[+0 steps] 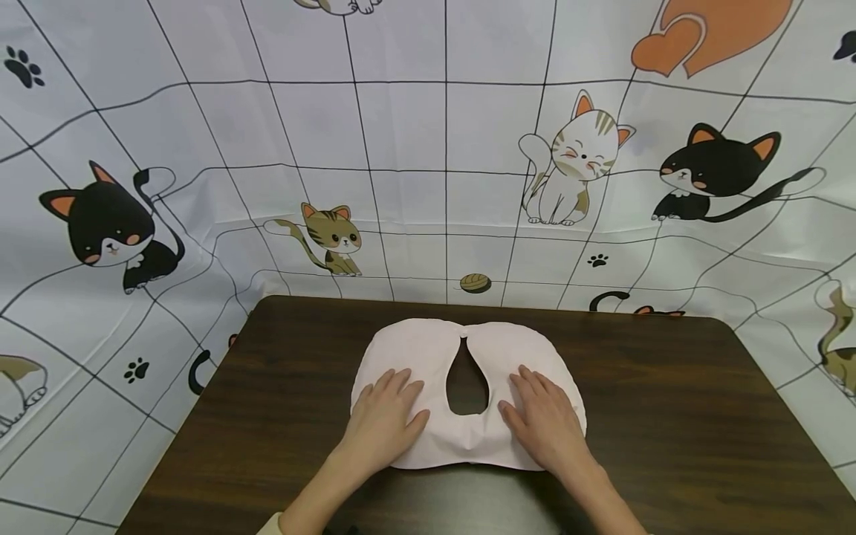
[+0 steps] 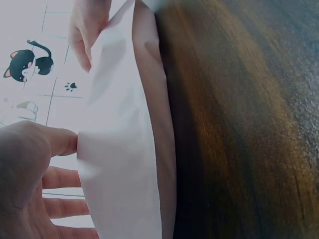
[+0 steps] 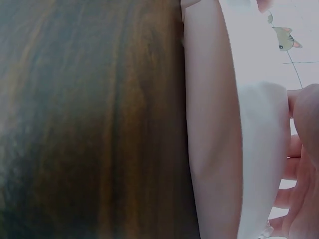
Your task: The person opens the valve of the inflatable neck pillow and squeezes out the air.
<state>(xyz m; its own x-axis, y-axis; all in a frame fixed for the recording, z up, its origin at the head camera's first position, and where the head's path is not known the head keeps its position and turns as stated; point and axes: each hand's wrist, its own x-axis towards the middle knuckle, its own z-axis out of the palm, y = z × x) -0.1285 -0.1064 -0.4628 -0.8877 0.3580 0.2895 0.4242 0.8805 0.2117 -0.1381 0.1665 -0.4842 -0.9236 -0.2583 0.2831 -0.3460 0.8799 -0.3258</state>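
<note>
A pale pink U-shaped neck pillow point(image 1: 468, 442) lies flat on the dark wooden table point(image 1: 655, 416). Its two ends meet at the far side, and a teardrop-shaped hole in the middle shows the wood beneath. On the pillow's left half rests my left hand point(image 1: 384, 420), fingers spread and pointing away from me. My right hand point(image 1: 545, 420) lies on the right half in much the same way. From the left wrist, the thumb and fingers touch the top of the pillow point(image 2: 119, 144), and a seam runs along its thick side. The right wrist view shows that seamed side point(image 3: 214, 124) close to the table.
Behind the table hangs a white sheet point(image 1: 401, 126) with a black grid and printed cats, paw prints and hearts. It also runs along the left and right sides. The table's far edge point(image 1: 321, 299) is just beyond the pillow.
</note>
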